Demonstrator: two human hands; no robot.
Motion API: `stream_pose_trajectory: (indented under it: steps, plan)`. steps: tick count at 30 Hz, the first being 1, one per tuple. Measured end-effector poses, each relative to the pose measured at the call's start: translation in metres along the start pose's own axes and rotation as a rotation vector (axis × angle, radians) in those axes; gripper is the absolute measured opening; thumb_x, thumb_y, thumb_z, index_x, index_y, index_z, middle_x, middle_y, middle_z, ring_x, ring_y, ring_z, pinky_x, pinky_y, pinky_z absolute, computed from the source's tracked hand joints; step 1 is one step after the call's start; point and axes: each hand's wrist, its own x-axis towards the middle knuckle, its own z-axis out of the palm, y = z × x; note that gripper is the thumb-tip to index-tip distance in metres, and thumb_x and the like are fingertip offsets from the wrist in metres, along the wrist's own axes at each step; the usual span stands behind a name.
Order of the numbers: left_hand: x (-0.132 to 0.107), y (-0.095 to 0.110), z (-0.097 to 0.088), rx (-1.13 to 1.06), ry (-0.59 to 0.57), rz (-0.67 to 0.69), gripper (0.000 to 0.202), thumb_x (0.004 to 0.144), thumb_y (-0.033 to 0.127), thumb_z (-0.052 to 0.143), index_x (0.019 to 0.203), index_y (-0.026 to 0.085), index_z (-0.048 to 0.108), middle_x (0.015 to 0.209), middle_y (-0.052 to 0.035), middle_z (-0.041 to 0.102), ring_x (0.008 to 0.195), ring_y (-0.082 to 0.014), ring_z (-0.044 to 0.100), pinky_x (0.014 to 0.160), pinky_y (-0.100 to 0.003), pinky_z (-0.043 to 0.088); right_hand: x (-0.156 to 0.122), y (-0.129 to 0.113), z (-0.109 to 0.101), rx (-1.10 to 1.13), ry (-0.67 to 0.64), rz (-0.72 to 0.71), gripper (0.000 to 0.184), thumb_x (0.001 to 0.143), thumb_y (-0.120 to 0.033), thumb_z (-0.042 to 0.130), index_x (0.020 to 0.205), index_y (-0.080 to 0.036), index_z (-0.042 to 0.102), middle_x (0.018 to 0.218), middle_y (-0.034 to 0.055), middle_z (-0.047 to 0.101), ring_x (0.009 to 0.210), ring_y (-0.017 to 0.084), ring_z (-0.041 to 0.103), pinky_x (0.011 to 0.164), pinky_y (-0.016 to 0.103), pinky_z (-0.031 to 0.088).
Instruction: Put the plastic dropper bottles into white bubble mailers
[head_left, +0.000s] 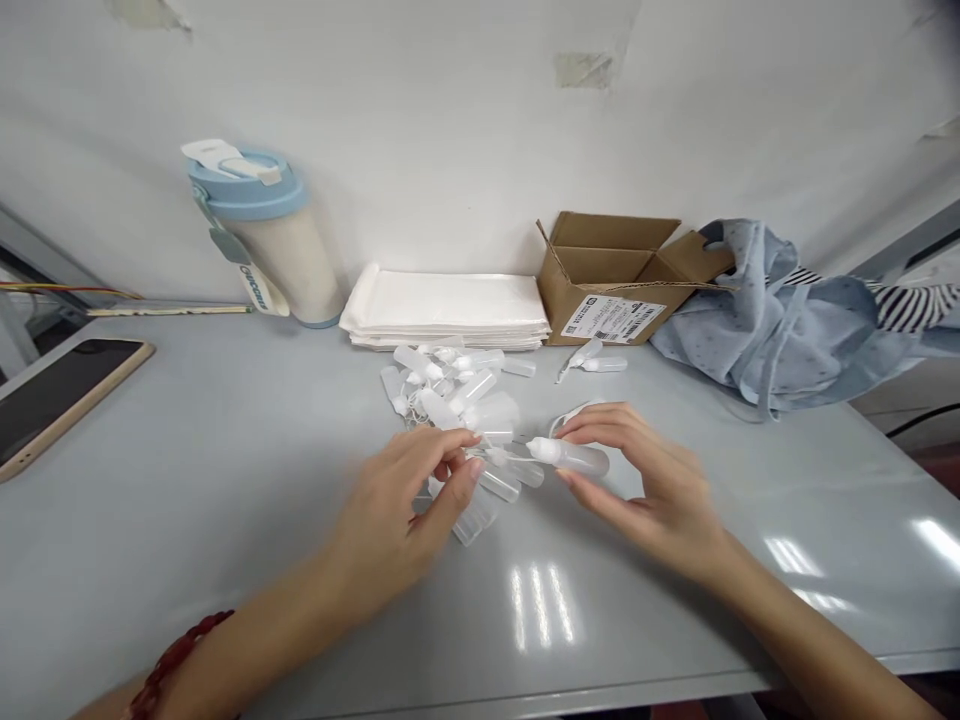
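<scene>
My right hand pinches a small clear plastic dropper bottle held sideways, its white tip pointing left. My left hand has its fingers curled and pinched near that tip, over a few small bottles; whatever it holds is blurred and too small to name. A pile of several small clear bottles lies on the grey table just beyond both hands. Two more bottles lie apart, near the cardboard box.
An open cardboard box with a label, a stack of white sheets and a blue-lidded tumbler stand along the wall. Blue cloth lies at right. A phone rests at the table's left edge.
</scene>
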Motion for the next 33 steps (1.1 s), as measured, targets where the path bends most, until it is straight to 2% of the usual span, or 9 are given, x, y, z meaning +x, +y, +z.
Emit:
stream_pose_trajectory:
  steps: [2,5,10,13,17,20,22,30,33]
  plan:
    - [0.001,0.002,-0.003,-0.004,0.009,-0.049,0.019,0.094,0.03,0.053,0.104,0.021,0.066,0.08,0.0006,0.068,0.073,-0.0117,0.062,0.036,-0.009,0.04,0.0,-0.001,-0.001,0.01,-0.001,0.005,0.025,0.083,-0.01,0.067,0.105,-0.02,0.06,0.095,0.0065,0.067,0.092,0.022,0.063,0.081,0.038,0.052]
    - [0.004,0.005,-0.006,0.004,0.013,-0.054,0.017,0.094,0.03,0.054,0.102,0.023,0.067,0.08,0.0022,0.07,0.073,-0.0111,0.064,0.041,-0.01,0.044,0.0,-0.003,-0.001,0.035,0.0,-0.002,0.026,0.083,-0.01,0.067,0.106,-0.02,0.059,0.094,0.006,0.068,0.092,0.022,0.063,0.08,0.038,0.052]
    - [0.004,0.007,-0.006,0.027,0.029,0.052,0.011,0.092,0.021,0.056,0.092,0.023,0.066,0.073,0.0046,0.068,0.066,-0.0097,0.063,0.051,-0.014,0.047,0.001,-0.008,-0.001,0.084,-0.029,-0.026,0.028,0.084,-0.009,0.066,0.108,-0.02,0.058,0.094,0.0066,0.068,0.092,0.022,0.062,0.082,0.039,0.052]
    - [0.003,0.007,-0.005,-0.003,0.018,0.104,0.013,0.092,0.016,0.055,0.095,0.023,0.066,0.073,0.0051,0.067,0.064,-0.0089,0.063,0.057,-0.016,0.048,0.0,-0.011,-0.002,0.085,-0.025,-0.013,0.027,0.085,-0.01,0.065,0.109,-0.021,0.058,0.092,0.0063,0.068,0.089,0.022,0.063,0.078,0.039,0.054]
    - [0.002,0.008,-0.005,-0.032,-0.001,0.132,0.016,0.091,0.014,0.055,0.097,0.024,0.067,0.076,0.0049,0.069,0.06,-0.0082,0.061,0.053,-0.016,0.046,0.0,-0.013,-0.003,0.113,-0.02,-0.008,0.029,0.087,-0.012,0.063,0.113,-0.023,0.057,0.091,0.0055,0.068,0.087,0.022,0.064,0.075,0.039,0.055]
    - [0.004,0.01,-0.004,-0.06,-0.013,0.142,0.017,0.091,0.014,0.055,0.095,0.024,0.068,0.072,0.0055,0.069,0.06,-0.0083,0.063,0.055,-0.016,0.048,-0.001,-0.014,-0.002,0.127,-0.033,-0.01,0.029,0.087,-0.013,0.064,0.113,-0.023,0.058,0.09,0.0054,0.068,0.087,0.022,0.064,0.074,0.038,0.056]
    - [0.004,0.012,-0.004,-0.084,-0.024,0.135,0.016,0.091,0.015,0.055,0.094,0.024,0.068,0.072,0.0053,0.07,0.061,-0.0093,0.064,0.057,-0.017,0.05,-0.002,-0.014,-0.001,0.132,-0.032,-0.011,0.029,0.086,-0.013,0.066,0.113,-0.022,0.058,0.09,0.0056,0.068,0.087,0.022,0.064,0.075,0.038,0.056]
    - [0.005,0.018,-0.006,-0.114,-0.036,0.097,0.017,0.089,0.016,0.055,0.088,0.027,0.068,0.065,0.0061,0.07,0.051,-0.011,0.062,0.05,-0.02,0.051,-0.003,-0.013,0.0,0.156,-0.031,-0.028,0.028,0.087,-0.013,0.065,0.114,-0.019,0.059,0.092,0.0073,0.069,0.089,0.022,0.063,0.077,0.039,0.056]
    - [0.004,0.016,-0.005,-0.112,-0.041,0.098,0.017,0.089,0.017,0.054,0.088,0.028,0.068,0.069,0.0048,0.071,0.053,-0.0121,0.064,0.051,-0.022,0.052,-0.002,-0.013,0.0,0.159,-0.031,-0.039,0.03,0.087,-0.013,0.065,0.116,-0.02,0.059,0.092,0.0076,0.069,0.087,0.023,0.063,0.075,0.04,0.056]
